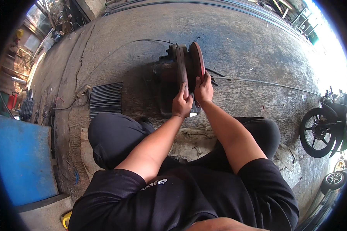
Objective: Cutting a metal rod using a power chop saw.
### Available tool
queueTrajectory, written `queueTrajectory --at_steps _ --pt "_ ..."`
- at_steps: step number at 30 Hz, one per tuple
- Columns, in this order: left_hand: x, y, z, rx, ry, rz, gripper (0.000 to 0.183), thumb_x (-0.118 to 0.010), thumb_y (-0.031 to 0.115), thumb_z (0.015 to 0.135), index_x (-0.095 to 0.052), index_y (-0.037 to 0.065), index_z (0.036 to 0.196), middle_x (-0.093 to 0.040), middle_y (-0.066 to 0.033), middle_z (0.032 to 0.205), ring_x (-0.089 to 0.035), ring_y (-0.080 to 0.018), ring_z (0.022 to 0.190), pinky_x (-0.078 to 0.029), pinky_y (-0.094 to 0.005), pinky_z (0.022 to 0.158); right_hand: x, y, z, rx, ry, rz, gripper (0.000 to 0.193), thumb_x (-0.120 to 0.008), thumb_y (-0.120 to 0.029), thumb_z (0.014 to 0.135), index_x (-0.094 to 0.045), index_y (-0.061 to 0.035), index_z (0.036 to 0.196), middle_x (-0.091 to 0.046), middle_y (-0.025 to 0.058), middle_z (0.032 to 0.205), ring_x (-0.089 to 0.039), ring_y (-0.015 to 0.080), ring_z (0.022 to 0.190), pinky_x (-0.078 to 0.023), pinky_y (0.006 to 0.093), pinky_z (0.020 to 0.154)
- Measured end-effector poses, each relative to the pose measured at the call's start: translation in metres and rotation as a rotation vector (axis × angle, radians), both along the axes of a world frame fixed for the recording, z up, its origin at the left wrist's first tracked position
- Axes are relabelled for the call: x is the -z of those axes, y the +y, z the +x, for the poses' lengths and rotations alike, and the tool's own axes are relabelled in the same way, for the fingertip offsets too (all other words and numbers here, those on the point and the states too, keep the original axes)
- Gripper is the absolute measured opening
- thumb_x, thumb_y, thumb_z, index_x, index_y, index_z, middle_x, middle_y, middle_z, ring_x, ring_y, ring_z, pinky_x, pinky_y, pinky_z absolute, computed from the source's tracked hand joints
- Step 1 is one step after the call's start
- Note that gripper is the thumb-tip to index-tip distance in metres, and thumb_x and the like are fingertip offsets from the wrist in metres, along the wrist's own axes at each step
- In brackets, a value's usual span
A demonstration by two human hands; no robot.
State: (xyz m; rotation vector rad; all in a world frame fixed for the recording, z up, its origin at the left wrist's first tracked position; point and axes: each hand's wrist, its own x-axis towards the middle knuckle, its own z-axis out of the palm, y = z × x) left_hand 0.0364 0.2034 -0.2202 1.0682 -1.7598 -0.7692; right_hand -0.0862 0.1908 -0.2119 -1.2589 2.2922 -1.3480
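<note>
A dark, grimy machine with a motor-like body [164, 71] stands on the floor in front of me; it looks like a cut-off saw or grinder. On its right side are two upright round parts seen nearly edge-on: a brown rim [180, 63] and a reddish-brown disc [197, 59]. My left hand [182, 103] is closed around the lower near end of the brown rim. Just to its right, my right hand [204, 91] grips the lower edge of the disc, fingers on its right side. My palms hide what lies between the two parts.
A row of dark metal rods [106, 97] lies left of the machine. Thin cables [258, 82] cross the floor. A blue panel [21, 158] stands at left, a motorcycle wheel [318, 133] at right. Long metal bars [162, 4] lie along the back. Crumpled sacking [192, 144] is beneath my legs.
</note>
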Motion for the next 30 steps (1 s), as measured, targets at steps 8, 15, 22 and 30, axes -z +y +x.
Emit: queueTrajectory --at_steps 8,15,22,30 --pt "0.0055 -0.0015 0.0001 -0.005 -0.032 0.000 0.062 -0.062 0.013 0.079 -0.041 0.011 0.138 -0.060 -0.0224 0.119 -0.061 -0.0385 0.104 -0.051 -0.0414 0.086 0.0024 -0.0014 -0.0005 -0.005 0.031 -0.019 0.050 -0.049 -0.032 0.093 -0.038 -0.0056 0.133 -0.052 0.0175 0.125 -0.055 0.0390 0.108 -0.047 0.0466 0.086" --pt "0.0064 -0.0024 0.0001 -0.004 -0.012 -0.024 0.062 -0.061 0.013 0.079 -0.041 0.013 0.138 -0.060 -0.0223 0.118 -0.062 -0.0398 0.102 -0.051 -0.0426 0.084 0.0016 -0.0015 -0.0004 0.006 0.038 -0.005 0.049 -0.049 -0.032 0.093 -0.038 -0.0050 0.133 -0.052 0.0180 0.124 -0.056 0.0399 0.107 -0.048 0.0472 0.084" --pt "0.0066 -0.0015 0.0001 -0.007 -0.032 0.029 0.062 -0.061 0.013 0.079 -0.041 0.013 0.138 -0.060 -0.0223 0.118 -0.061 -0.0393 0.103 -0.051 -0.0423 0.084 0.0023 -0.0015 -0.0001 0.001 0.048 -0.023 0.049 -0.050 -0.031 0.093 -0.038 -0.0044 0.132 -0.053 0.0185 0.120 -0.057 0.0400 0.104 -0.048 0.0475 0.082" --pt "0.0070 -0.0023 -0.0002 -0.017 -0.055 0.033 0.063 -0.062 0.015 0.079 -0.042 0.012 0.138 -0.059 -0.0216 0.120 -0.061 -0.0389 0.104 -0.051 -0.0417 0.086 0.0007 0.0000 0.0009 0.003 0.061 -0.072 0.049 -0.051 -0.033 0.093 -0.039 -0.0057 0.132 -0.056 0.0221 0.121 -0.059 0.0413 0.103 -0.048 0.0484 0.082"
